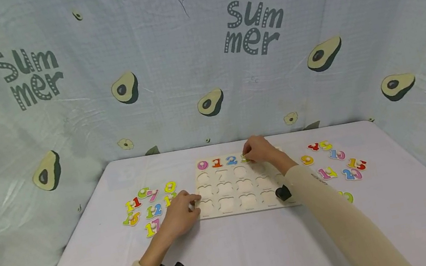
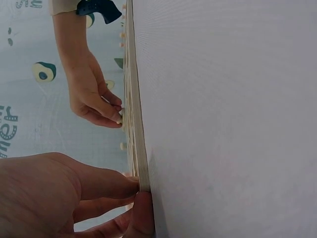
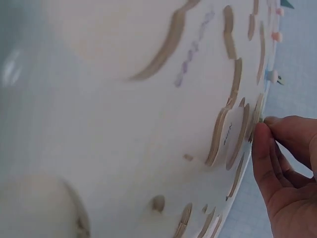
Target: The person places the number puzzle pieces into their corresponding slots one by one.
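A wooden number puzzle board (image 1: 248, 212) lies flat on the table, with a pink 0 (image 1: 202, 165), a red 1 (image 1: 217, 163) and a blue 2 (image 1: 231, 160) in its top row. My right hand (image 1: 260, 149) pinches a yellow-green number piece, probably a 3 (image 1: 244, 158), by its knob at the fourth place of that row; the fingers hide most of it. In the right wrist view, thumb and finger meet at the board's far edge. My left hand (image 1: 180, 215) grips the board's left edge, thumb above and a finger against the side in the left wrist view.
Loose number pieces lie left of the board, among them a red-and-yellow 11 (image 1: 133, 204) and a 17 (image 1: 153, 227). More lie to its right, including an orange 9 (image 1: 307, 160) and a blue 20 (image 1: 352, 174). A patterned curtain (image 1: 171, 88) hangs behind the table.
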Motion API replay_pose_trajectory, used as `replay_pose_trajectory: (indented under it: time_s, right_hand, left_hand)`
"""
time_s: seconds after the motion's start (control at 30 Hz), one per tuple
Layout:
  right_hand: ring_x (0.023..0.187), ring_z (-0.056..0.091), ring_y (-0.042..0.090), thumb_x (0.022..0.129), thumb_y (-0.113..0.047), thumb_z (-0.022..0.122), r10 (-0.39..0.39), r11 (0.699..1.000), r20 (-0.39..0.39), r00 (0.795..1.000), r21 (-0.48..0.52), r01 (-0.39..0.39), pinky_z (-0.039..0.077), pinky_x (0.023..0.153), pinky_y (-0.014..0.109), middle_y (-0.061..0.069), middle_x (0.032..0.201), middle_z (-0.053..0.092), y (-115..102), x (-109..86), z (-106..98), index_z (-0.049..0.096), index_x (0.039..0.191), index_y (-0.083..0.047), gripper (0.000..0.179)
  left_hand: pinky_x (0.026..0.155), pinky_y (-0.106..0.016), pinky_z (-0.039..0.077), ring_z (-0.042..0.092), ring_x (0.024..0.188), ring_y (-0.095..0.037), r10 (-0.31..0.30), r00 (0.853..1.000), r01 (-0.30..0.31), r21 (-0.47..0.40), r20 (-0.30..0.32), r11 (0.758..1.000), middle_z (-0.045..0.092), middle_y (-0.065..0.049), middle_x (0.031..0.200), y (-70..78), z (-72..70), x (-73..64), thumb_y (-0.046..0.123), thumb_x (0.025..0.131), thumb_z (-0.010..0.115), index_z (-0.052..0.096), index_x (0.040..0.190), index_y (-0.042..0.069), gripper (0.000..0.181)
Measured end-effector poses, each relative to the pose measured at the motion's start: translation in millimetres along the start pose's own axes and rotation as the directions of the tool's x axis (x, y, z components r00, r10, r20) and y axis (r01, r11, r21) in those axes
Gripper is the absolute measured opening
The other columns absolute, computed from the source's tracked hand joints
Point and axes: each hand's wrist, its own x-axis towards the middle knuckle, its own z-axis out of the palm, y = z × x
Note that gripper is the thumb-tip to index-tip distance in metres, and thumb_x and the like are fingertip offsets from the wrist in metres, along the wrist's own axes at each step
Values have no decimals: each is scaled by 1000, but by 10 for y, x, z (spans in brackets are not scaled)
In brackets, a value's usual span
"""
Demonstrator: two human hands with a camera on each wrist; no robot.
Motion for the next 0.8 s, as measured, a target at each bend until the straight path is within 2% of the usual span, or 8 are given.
replay_pose_trajectory:
  time_s: [0.3, 0.8]
  right_hand:
    - [74, 61, 18, 93, -5, 65, -23, 1000, -7, 1000, 7, 23, 48, 67, 26, 13, 95, 78, 14, 4, 12, 80, 104, -1, 19]
    - [73, 61, 17, 94, -5, 66, 5, 1000, -5, 1000, 27, -5, 49, 66, 25, 13, 95, 76, 7, 0, 25, 79, 104, 0, 17]
  left_hand:
    - [73, -31, 45, 55, 83, -18, -4, 1000, 4, 2, 7, 1000, 64, -11, 100, 8, -4, 6, 1, 89, 68, 74, 122, -2, 34]
    - [72, -31, 44, 54, 82, -18, 6, 1000, -6, 3, 6, 1000, 64, -11, 100, -13, 1, 21, 0, 89, 68, 74, 122, -1, 33]
